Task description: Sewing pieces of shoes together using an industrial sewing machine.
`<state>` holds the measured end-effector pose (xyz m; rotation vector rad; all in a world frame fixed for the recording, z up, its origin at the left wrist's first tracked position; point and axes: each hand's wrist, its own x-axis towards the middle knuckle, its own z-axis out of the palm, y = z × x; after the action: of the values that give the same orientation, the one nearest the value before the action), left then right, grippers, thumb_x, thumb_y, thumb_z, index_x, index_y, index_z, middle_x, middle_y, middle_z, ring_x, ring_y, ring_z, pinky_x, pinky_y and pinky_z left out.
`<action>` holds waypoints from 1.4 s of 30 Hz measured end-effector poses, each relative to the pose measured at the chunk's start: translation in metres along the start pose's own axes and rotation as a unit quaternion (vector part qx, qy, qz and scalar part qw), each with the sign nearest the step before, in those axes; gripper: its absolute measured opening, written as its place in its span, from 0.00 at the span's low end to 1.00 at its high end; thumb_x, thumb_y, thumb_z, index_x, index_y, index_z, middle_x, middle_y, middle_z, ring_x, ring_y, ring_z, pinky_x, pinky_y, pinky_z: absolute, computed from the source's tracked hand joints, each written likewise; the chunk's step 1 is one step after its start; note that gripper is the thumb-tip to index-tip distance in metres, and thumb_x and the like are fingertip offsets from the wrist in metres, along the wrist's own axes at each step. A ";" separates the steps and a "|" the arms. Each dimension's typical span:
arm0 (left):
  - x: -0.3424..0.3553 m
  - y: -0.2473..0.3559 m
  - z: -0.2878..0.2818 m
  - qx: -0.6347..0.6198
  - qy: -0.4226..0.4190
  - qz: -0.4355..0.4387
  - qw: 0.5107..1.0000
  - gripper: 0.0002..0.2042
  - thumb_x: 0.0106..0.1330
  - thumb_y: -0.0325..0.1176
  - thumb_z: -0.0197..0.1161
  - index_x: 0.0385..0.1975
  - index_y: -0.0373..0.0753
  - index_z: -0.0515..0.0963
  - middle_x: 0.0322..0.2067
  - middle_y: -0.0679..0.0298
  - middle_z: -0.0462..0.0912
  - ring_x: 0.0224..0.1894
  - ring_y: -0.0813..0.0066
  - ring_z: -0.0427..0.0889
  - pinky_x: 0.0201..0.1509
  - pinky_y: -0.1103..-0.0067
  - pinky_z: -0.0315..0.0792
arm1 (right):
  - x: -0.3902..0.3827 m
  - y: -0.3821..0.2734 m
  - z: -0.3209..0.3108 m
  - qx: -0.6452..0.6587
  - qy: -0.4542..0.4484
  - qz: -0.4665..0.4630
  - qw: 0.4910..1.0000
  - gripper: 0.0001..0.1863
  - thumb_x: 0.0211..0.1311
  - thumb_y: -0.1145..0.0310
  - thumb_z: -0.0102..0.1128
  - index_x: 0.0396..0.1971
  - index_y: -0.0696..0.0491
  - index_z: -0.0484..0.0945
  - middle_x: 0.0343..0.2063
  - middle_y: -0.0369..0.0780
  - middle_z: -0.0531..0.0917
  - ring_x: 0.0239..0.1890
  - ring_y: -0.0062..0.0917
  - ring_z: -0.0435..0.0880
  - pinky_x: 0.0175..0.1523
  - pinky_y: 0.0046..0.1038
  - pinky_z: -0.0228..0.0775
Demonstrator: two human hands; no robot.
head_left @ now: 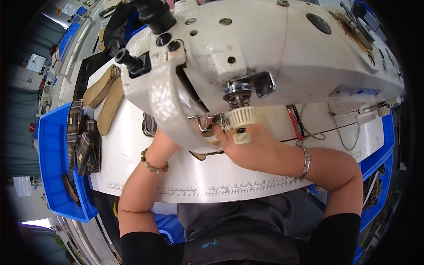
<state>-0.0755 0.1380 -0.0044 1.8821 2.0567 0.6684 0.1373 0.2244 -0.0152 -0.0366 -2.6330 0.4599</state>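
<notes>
A white sewing machine [260, 48] fills the upper middle and hides much of the work area. My left hand [169, 140] reaches behind its curved light-coloured lever guard; its fingers are hidden. My right hand [247, 145] is beside the needle area, partly behind the cream tension knob [242, 115]. Its visible fingers are bent and pressed together at the edge of a tan, sole-shaped piece [199, 156] with a dark edge, lying under the machine head. Past my left hand, a plaid fabric piece [149, 125] lies on the white table.
Tan sole-shaped pieces [110, 106] lie stacked at the far left. A blue bin [55, 163] at left holds plaid fabric pieces [88, 152]. Red-and-black thread snips [295, 121] and a loose cord [316, 136] lie right of my hands. A ruler strip [207, 191] runs along the table's near edge.
</notes>
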 end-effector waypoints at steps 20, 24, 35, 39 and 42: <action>0.004 0.008 -0.002 0.000 0.012 -0.115 0.993 0.28 0.51 0.41 0.72 0.52 0.36 0.75 0.49 0.48 0.79 0.52 0.46 0.77 0.56 0.60 0.70 | 0.004 0.004 -0.009 -0.065 -0.009 -0.020 0.998 0.05 0.38 0.67 0.62 0.15 0.52 0.81 0.16 0.42 0.77 0.20 0.34 0.81 0.23 0.36 0.72; 0.005 0.019 -0.011 -0.055 0.002 -0.146 0.988 0.26 0.50 0.41 0.74 0.48 0.35 0.77 0.44 0.49 0.81 0.47 0.48 0.80 0.52 0.62 0.73 | 0.005 0.003 -0.011 -0.072 -0.014 -0.021 0.997 0.05 0.38 0.67 0.62 0.15 0.52 0.81 0.16 0.42 0.77 0.21 0.34 0.81 0.23 0.36 0.73; -0.022 0.038 -0.051 0.111 0.059 0.074 0.989 0.11 0.48 0.22 0.69 0.33 0.40 0.86 0.26 0.61 0.84 0.26 0.63 0.82 0.28 0.74 0.75 | 0.009 0.004 -0.010 -0.077 -0.070 -0.004 0.995 0.21 0.55 0.71 0.58 0.52 0.53 0.79 0.29 0.37 0.83 0.26 0.29 0.83 0.24 0.31 0.72; -0.016 0.048 -0.043 0.106 0.122 0.137 0.977 0.14 0.41 0.19 0.66 0.29 0.44 0.86 0.26 0.65 0.84 0.28 0.63 0.83 0.27 0.74 0.76 | 0.008 0.009 0.000 -0.092 -0.092 0.023 0.991 0.17 0.55 0.68 0.59 0.45 0.53 0.79 0.34 0.39 0.81 0.27 0.29 0.82 0.26 0.33 0.73; -0.012 0.039 -0.046 0.127 0.121 0.191 0.966 0.14 0.40 0.20 0.66 0.29 0.45 0.86 0.26 0.65 0.84 0.28 0.64 0.84 0.28 0.74 0.76 | 0.015 0.002 -0.017 -0.026 -0.085 0.041 0.995 0.13 0.56 0.67 0.58 0.42 0.53 0.78 0.24 0.39 0.78 0.22 0.32 0.81 0.23 0.36 0.71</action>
<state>-0.0632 0.1209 0.0534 2.4943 2.0152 0.7878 0.1314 0.2333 0.0045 -0.1287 -2.8185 0.4389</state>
